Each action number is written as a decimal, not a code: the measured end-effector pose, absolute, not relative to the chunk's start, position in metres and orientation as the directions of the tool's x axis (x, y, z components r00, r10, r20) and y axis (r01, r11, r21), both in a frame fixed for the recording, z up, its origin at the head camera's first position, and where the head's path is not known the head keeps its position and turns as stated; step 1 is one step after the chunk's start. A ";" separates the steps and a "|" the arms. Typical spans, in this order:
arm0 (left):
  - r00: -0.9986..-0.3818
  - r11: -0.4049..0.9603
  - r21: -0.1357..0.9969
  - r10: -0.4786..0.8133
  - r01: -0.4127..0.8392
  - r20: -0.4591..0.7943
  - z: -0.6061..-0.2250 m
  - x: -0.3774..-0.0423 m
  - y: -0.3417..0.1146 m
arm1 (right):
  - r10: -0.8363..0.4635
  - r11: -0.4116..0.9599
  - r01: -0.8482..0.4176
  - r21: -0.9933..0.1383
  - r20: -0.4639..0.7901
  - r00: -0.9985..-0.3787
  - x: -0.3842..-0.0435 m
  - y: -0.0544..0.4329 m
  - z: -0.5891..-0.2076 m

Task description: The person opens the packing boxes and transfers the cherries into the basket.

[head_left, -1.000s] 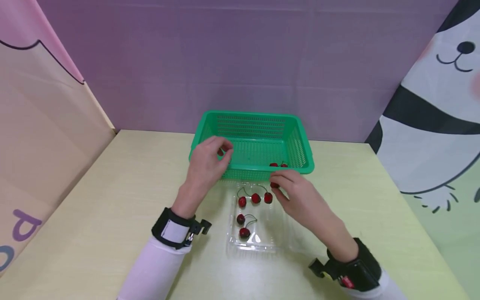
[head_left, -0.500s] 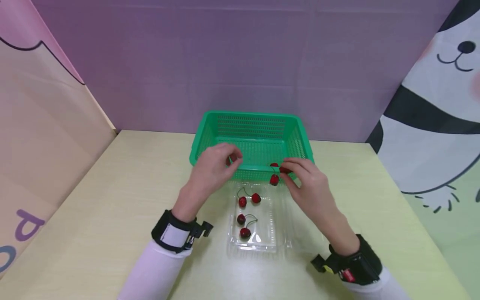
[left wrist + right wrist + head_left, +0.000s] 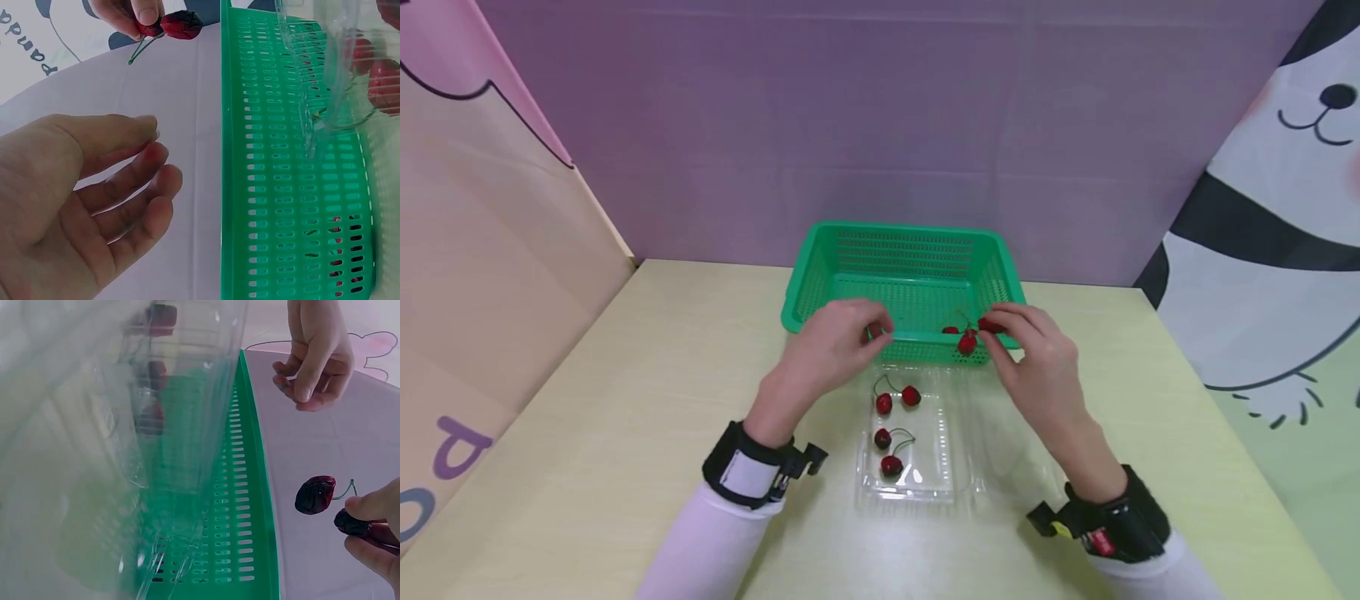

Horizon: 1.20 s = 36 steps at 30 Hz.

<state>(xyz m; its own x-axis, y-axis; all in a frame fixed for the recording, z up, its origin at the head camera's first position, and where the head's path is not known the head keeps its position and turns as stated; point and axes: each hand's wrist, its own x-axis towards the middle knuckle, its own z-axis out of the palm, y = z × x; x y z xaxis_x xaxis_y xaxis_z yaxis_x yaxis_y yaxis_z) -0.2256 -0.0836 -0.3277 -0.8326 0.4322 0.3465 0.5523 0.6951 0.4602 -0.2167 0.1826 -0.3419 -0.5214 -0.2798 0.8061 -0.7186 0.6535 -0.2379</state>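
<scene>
My right hand pinches one cherry between thumb and fingers, over the front right rim of the green basket. Joined to it by the stem, a second cherry hangs free beside the fingertips. My left hand is over the basket's front left rim, its fingers loosely bent with nothing between them, as the left wrist view shows. Two stem-joined pairs of cherries lie in a clear plastic box, one pair farther back and one nearer the front. Another red cherry shows inside the basket.
The clear box stands right in front of the basket on a pale wooden table, its transparent lid folded out to the right. Behind the basket rises a purple cloth backdrop. Printed cloths hang at both sides.
My right hand has lifted a pair of cherries from the box's back right and carried it up and right to the basket rim. My left hand has come slightly right and toward me.
</scene>
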 end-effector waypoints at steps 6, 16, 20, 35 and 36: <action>-0.802 0.675 0.444 0.555 0.589 0.221 -0.330 -0.224 -0.080 | -0.254 0.653 -0.715 -0.250 0.817 -0.518 -0.218 0.184 -0.339; -0.667 0.589 0.527 0.743 0.613 -0.054 -0.338 -0.221 -0.074 | -0.164 0.635 -0.684 -0.359 0.802 -0.574 -0.229 0.193 -0.347; -0.637 0.600 0.528 0.759 0.602 -0.137 -0.341 -0.217 -0.069 | -0.126 0.610 -0.681 -0.405 0.799 -0.588 -0.234 0.196 -0.350; -0.687 0.730 0.420 0.670 0.539 -0.282 -0.353 -0.208 -0.052 | -0.109 0.662 -0.617 -0.426 0.759 -0.642 -0.239 0.205 -0.352; -0.692 0.737 0.409 0.664 0.538 -0.285 -0.353 -0.207 -0.051 | -0.108 0.665 -0.614 -0.425 0.759 -0.643 -0.240 0.205 -0.352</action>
<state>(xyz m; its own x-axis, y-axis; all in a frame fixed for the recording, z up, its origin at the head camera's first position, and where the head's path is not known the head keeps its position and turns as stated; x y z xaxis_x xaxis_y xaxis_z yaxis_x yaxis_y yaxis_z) -0.2074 -0.0509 -0.3530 -0.6917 0.6635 -0.2852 0.5383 0.7369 0.4089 -0.2398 0.2050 -0.3520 -0.6426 -0.1080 0.7585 -0.6138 0.6651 -0.4253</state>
